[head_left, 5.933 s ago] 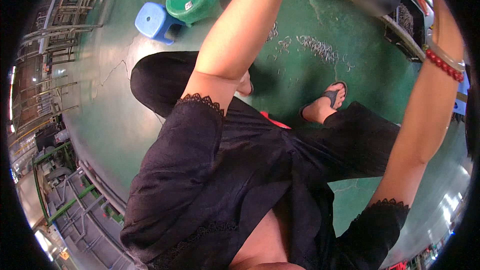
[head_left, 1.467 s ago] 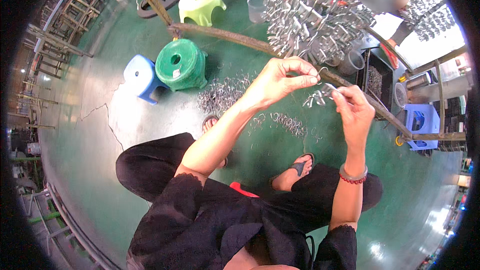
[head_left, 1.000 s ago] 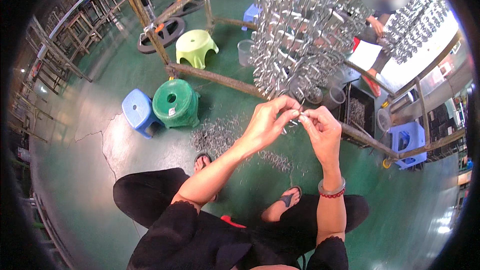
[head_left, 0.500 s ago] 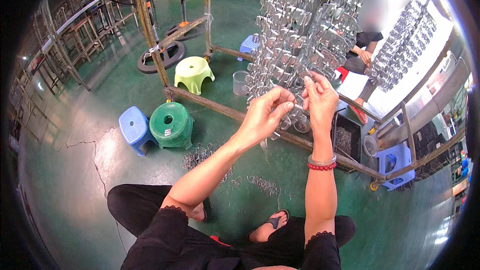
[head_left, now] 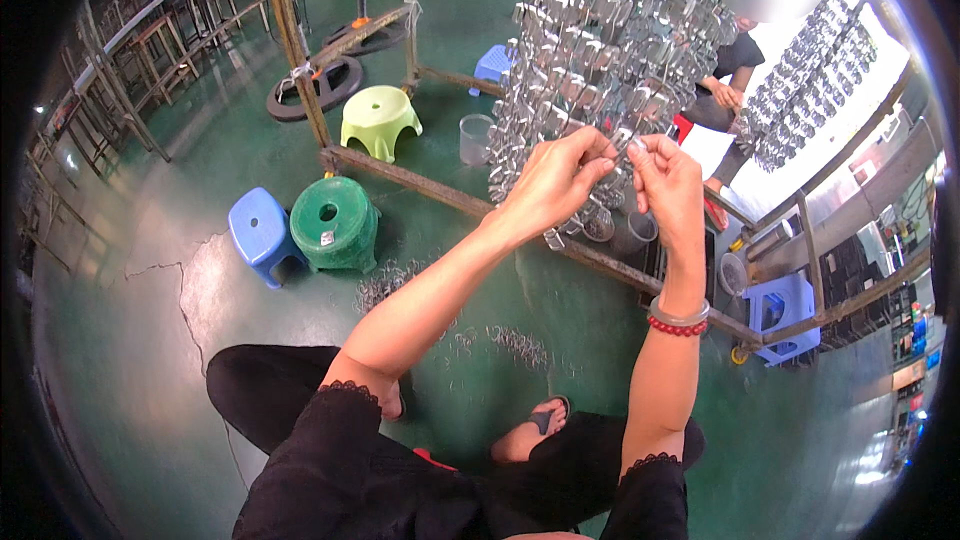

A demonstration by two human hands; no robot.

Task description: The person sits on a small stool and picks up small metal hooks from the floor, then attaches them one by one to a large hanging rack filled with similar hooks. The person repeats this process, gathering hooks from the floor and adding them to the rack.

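Observation:
In front of me hangs a dense cluster of shiny metal parts [head_left: 570,50], strung in rows from a frame. Both of my hands are raised at its lower front. My left hand [head_left: 560,175] is closed, thumb against bent fingers, and what it pinches is too small to make out. Close beside it, my right hand [head_left: 670,180] has its thumb and forefinger pinched on a small shiny metal piece [head_left: 636,144]. The fingertips of the two hands are a short gap apart. Some hanging parts are hidden behind my hands.
A rusty frame bar [head_left: 420,184] crosses below the parts. Green [head_left: 335,225], blue [head_left: 263,232] and lime [head_left: 381,120] stools stand at the left. Metal scraps [head_left: 518,345] litter the floor by my feet. Beyond the rack sits another person [head_left: 722,92]; a blue-violet stool [head_left: 783,315] is at right.
Both hands have shifted right and slightly up along the hanging parts. The right forearm has swung outward. My view has tilted down a little, and the other person's hands remain together.

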